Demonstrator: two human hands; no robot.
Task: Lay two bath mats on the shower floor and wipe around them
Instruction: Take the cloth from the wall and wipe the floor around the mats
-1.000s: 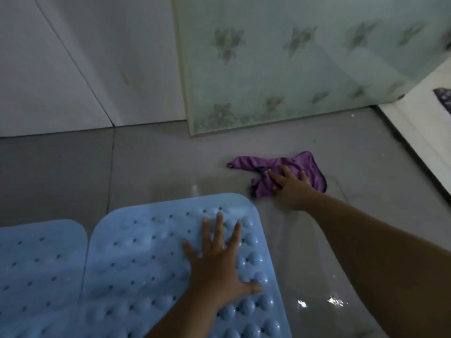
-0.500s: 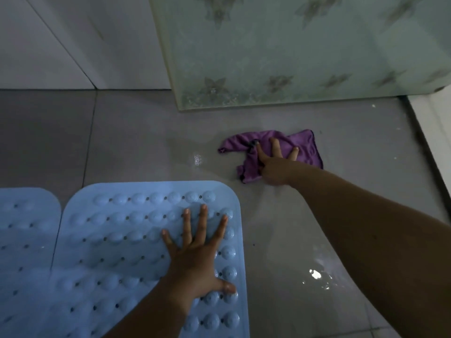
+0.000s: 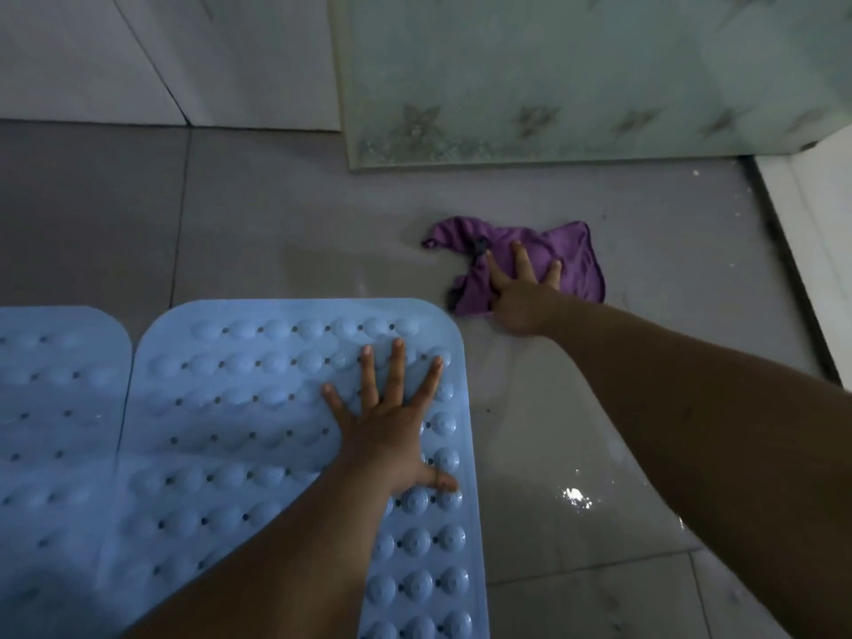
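Two light blue bath mats with raised bumps and holes lie side by side on the grey tile floor: one at the far left, the other beside it. My left hand rests flat on the right-hand mat with its fingers spread. A crumpled purple cloth lies on the wet floor just beyond that mat's far right corner. My right hand presses down on the cloth, palm flat, fingers spread over it.
A frosted glass shower panel with a star pattern stands at the back. White wall tiles rise at the back left. A white raised threshold runs along the right. Water glistens on the floor right of the mat.
The view has tilted down and shifted. My right hand has slid the purple cloth slightly across the wet floor. My left hand stays flat on the mat.
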